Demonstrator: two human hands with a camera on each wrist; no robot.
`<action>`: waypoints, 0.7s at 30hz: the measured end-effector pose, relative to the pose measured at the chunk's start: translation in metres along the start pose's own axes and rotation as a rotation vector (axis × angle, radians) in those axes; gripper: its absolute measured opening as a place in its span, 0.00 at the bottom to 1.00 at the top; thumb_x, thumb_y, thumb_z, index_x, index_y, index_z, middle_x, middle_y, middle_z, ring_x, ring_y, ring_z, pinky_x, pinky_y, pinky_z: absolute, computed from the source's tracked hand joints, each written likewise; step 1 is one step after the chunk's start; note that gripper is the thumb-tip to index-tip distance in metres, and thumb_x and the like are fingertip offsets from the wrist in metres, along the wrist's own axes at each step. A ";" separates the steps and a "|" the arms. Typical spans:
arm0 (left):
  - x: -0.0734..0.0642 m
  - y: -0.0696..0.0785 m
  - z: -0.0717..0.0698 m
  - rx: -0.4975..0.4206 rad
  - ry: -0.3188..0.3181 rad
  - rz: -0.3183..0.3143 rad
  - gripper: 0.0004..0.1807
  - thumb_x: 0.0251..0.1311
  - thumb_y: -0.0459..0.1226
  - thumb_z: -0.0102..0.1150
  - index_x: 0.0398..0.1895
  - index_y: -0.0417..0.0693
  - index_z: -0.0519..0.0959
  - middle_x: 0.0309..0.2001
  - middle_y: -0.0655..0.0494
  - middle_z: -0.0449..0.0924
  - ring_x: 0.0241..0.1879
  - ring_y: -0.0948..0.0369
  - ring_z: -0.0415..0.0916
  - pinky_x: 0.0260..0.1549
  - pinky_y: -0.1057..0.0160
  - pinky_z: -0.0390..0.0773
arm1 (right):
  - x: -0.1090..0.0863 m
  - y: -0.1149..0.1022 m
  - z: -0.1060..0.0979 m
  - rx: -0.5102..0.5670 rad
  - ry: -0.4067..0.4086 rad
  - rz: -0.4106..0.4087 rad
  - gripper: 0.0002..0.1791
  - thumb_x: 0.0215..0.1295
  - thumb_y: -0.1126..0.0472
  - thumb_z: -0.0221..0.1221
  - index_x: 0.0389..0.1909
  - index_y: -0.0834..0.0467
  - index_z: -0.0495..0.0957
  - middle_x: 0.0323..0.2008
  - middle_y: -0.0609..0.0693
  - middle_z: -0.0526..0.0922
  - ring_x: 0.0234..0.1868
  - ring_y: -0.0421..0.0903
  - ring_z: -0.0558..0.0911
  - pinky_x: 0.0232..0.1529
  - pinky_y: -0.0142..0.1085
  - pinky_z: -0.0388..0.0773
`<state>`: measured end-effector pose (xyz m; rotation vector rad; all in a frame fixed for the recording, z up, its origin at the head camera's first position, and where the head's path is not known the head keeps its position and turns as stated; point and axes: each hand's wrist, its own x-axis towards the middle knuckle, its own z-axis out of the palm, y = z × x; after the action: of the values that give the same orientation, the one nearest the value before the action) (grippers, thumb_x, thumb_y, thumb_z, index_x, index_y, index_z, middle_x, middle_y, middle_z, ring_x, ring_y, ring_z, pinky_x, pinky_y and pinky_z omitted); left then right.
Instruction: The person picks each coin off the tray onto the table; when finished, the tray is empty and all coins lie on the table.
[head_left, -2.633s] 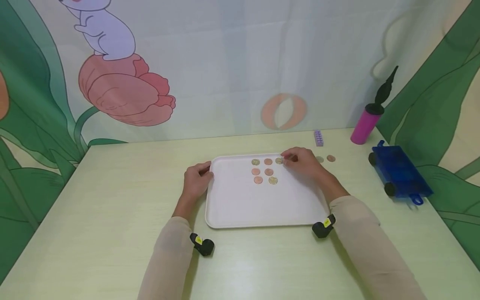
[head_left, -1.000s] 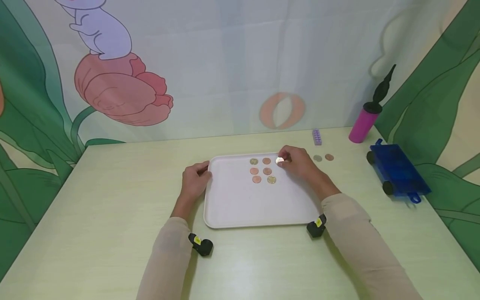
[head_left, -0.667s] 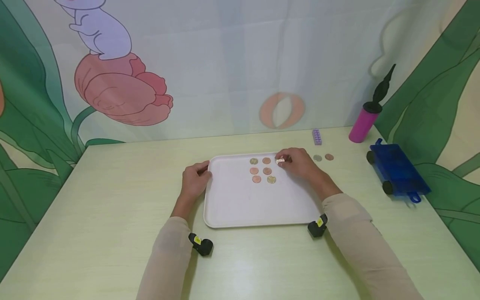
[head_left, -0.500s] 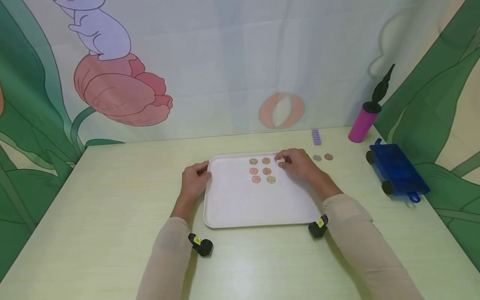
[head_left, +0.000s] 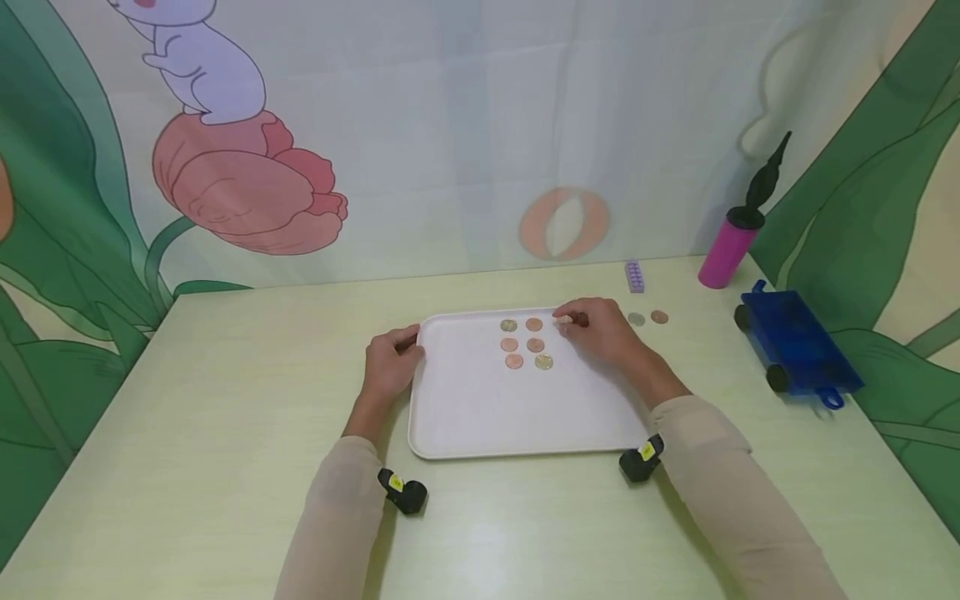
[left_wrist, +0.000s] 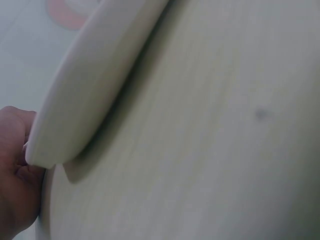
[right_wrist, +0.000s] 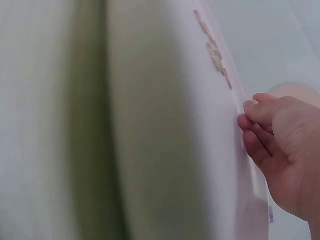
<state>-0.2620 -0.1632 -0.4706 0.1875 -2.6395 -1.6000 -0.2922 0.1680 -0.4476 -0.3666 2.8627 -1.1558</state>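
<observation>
A white tray (head_left: 480, 417) lies on the table. My left hand (head_left: 390, 365) grips its left rim near the far corner; in the left wrist view that hand (left_wrist: 17, 175) is partly cut off. Over the tray's far right part, my right hand (head_left: 600, 329) pinches a coin between thumb and fingers, and the fingers hide most of it. Left of this hand, several coins lie flat in pairs, among them a gold-coloured coin (head_left: 543, 362) and a copper coin (head_left: 513, 361). In the right wrist view, the right hand (right_wrist: 285, 145) is close to the tray's rim.
Beyond the tray's right side lie a silvery coin (head_left: 636, 319) and a copper coin (head_left: 659, 317). Behind them is a purple studded block (head_left: 634, 277). A pink and black pump (head_left: 729, 248) and a blue wheeled cart (head_left: 801, 342) stand at the right. A printed curtain (head_left: 420, 150) hangs behind.
The coin at my right fingertips lay flatter on the tray at first, then tilted and shone; now the fingers cover most of it. The left hand stays at the tray's rim.
</observation>
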 end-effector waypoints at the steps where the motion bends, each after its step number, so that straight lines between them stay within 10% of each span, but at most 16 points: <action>1: 0.000 0.000 0.000 0.001 0.002 0.000 0.24 0.64 0.30 0.57 0.65 0.37 0.77 0.62 0.39 0.81 0.62 0.48 0.79 0.64 0.52 0.79 | 0.000 0.000 -0.001 0.027 0.001 0.008 0.14 0.69 0.67 0.61 0.54 0.62 0.84 0.46 0.61 0.86 0.44 0.53 0.81 0.46 0.37 0.78; 21: -0.002 0.002 -0.001 0.019 0.003 0.009 0.25 0.63 0.31 0.56 0.65 0.38 0.77 0.62 0.39 0.81 0.61 0.48 0.79 0.64 0.51 0.79 | -0.002 0.013 -0.017 0.102 -0.040 0.107 0.22 0.66 0.66 0.65 0.60 0.65 0.80 0.56 0.66 0.84 0.56 0.60 0.85 0.56 0.45 0.83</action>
<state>-0.2603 -0.1629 -0.4680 0.1778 -2.6503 -1.5717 -0.2950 0.1890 -0.4445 -0.2264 2.7385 -1.2534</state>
